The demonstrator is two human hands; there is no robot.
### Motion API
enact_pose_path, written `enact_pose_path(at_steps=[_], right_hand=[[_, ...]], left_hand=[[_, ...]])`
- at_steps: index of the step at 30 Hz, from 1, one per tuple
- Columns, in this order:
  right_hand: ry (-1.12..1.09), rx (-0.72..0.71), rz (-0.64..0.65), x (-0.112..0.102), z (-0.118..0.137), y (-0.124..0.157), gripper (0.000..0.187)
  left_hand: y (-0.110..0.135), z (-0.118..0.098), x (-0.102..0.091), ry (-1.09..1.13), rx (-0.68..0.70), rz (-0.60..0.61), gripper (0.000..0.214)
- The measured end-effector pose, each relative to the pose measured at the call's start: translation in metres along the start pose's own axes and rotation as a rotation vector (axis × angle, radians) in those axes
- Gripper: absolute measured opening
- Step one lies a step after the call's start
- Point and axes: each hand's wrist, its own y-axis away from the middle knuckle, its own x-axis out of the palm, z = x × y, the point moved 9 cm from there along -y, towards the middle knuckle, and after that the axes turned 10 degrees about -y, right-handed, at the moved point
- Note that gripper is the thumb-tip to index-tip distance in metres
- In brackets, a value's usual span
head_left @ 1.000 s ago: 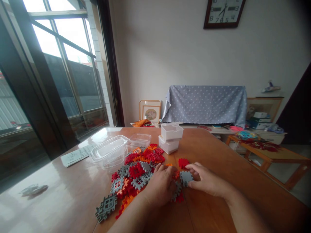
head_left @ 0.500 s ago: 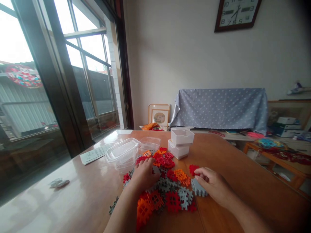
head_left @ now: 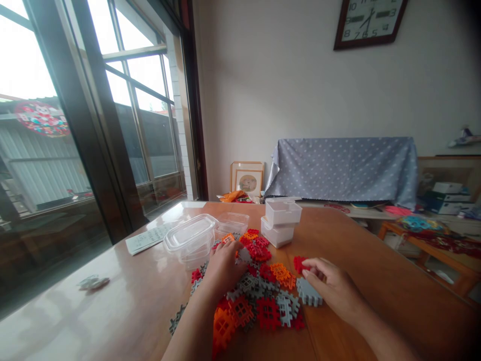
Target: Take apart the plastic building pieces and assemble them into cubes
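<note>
A pile of red, orange and grey waffle-shaped building tiles (head_left: 259, 301) lies on the wooden table (head_left: 356, 260) in front of me. My left hand (head_left: 223, 265) rests on the far left of the pile, fingers curled over tiles near a clear tub (head_left: 190, 240); what it holds is hidden. My right hand (head_left: 332, 286) sits at the pile's right edge, fingers bent, touching a grey tile (head_left: 308, 293) beside a red tile (head_left: 299, 263).
Two stacked white boxes (head_left: 281, 220) stand behind the pile. A second clear tub (head_left: 233, 222) and a printed paper sheet (head_left: 148, 237) lie to the left. A small crumpled wrapper (head_left: 92, 282) sits near the window side. A low bench (head_left: 432, 235) stands right.
My left hand has gone from the pile's near middle to its far left side. The right hand stayed by the grey tile. The view swung slightly left.
</note>
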Motion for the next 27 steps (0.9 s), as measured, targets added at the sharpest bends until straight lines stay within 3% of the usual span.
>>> enact_pose_path(at_steps=[6, 9, 12, 18, 23, 27], right_hand=[[-0.044, -0.062, 0.026, 0.006, 0.027, 0.006, 0.048], [-0.065, -0.048, 0.116, 0.015, 0.041, 0.010, 0.061], [-0.063, -0.041, 0.182, 0.021, 0.052, 0.013, 0.061], [-0.061, -0.064, 0.185, 0.020, 0.057, 0.013, 0.046], [-0.052, 0.001, 0.163, -0.001, 0.028, 0.009, 0.046], [-0.023, 0.053, 0.155, -0.019, 0.003, 0.007, 0.044]], left_hand=[[0.011, -0.055, 0.007, 0.485, 0.199, 0.095, 0.042], [0.017, -0.076, 0.014, 0.616, 0.246, 0.162, 0.043], [0.021, -0.088, 0.019, 0.655, 0.261, 0.218, 0.044], [0.025, -0.096, 0.026, 0.679, 0.291, 0.250, 0.043], [0.020, -0.079, 0.028, 0.683, 0.195, 0.156, 0.056], [0.013, -0.066, 0.023, 0.602, 0.167, 0.105, 0.046]])
